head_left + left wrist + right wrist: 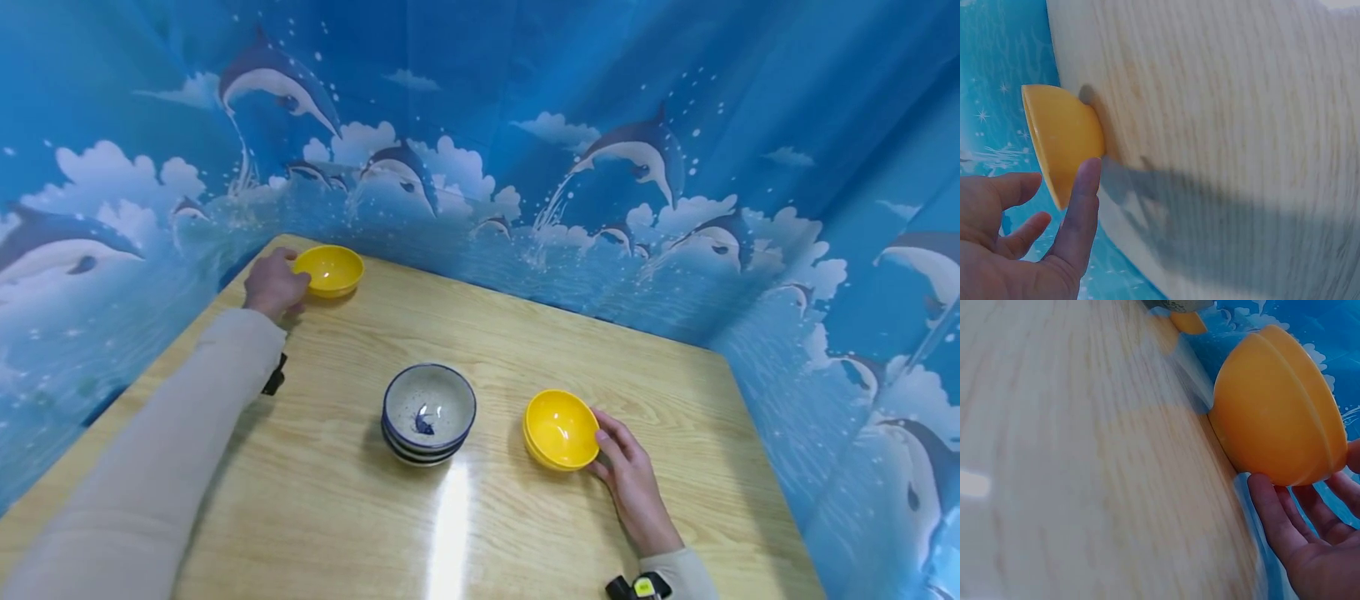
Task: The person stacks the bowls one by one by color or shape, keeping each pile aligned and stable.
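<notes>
In the head view a yellow bowl (328, 271) stands upright near the table's far left corner. My left hand (276, 283) is at its left side; the left wrist view shows the fingers (1082, 215) spread and fairly straight around the near rim, and I cannot tell how firmly they touch. Two nested yellow bowls (561, 429) stand right of the table's middle. My right hand (633, 483) holds them at their right side, thumb at the rim and fingers (1272, 515) against the outer wall. Between the two yellow groups sits a stack of grey-white bowls (429, 408) with blue rims.
All the bowls stand on a light wood table (315, 500). A blue curtain (480, 108) printed with dolphins and clouds hangs behind its far edge and along the sides. A bright strip of reflected light crosses the tabletop in front of the grey-white stack.
</notes>
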The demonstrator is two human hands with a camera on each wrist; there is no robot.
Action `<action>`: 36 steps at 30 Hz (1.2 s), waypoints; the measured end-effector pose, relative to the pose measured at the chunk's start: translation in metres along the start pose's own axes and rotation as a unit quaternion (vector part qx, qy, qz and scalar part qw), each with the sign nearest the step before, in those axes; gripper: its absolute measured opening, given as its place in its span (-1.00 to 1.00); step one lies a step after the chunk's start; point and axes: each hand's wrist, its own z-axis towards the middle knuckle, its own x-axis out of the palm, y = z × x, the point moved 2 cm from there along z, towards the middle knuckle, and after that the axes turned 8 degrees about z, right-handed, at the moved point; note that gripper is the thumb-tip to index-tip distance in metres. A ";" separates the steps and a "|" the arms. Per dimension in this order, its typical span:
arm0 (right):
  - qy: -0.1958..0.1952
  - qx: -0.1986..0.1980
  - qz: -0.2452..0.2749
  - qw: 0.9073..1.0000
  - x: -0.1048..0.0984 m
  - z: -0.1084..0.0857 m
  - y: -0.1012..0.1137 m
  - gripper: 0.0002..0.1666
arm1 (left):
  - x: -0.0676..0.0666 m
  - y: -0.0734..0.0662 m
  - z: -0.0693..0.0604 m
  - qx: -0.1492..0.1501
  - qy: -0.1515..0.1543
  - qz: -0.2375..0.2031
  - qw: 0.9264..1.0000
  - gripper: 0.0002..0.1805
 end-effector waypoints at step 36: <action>-0.010 0.000 -0.009 1.000 0.001 -0.001 -0.001 -0.32 | 0.012 0.008 -0.010 -0.126 0.116 -0.368 0.914 -0.26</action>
